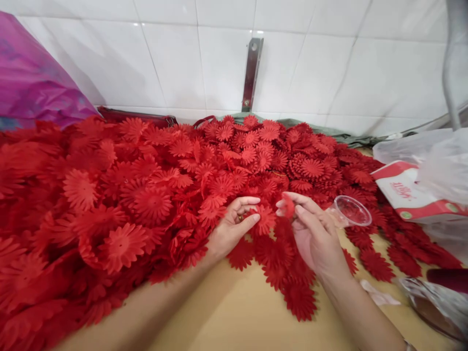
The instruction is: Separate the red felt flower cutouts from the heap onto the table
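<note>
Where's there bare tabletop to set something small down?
The main bare patch of tabletop lies between the left forearm and right forearm, below the red flower cutouts. A smaller one borders the right forearm, white scrap and clear wrapping. Crowded: left and back, with heaped cutouts; right, by the plastic cup and box.

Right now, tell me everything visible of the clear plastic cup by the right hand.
The cup looks like thin, see-through plastic, with a round rim, its mouth facing the camera. It sits just right of the right hand, beside red flower-shaped pieces and left of a red-and-white box. Whether it holds anything, or touches the hand, I cannot tell.
</note>
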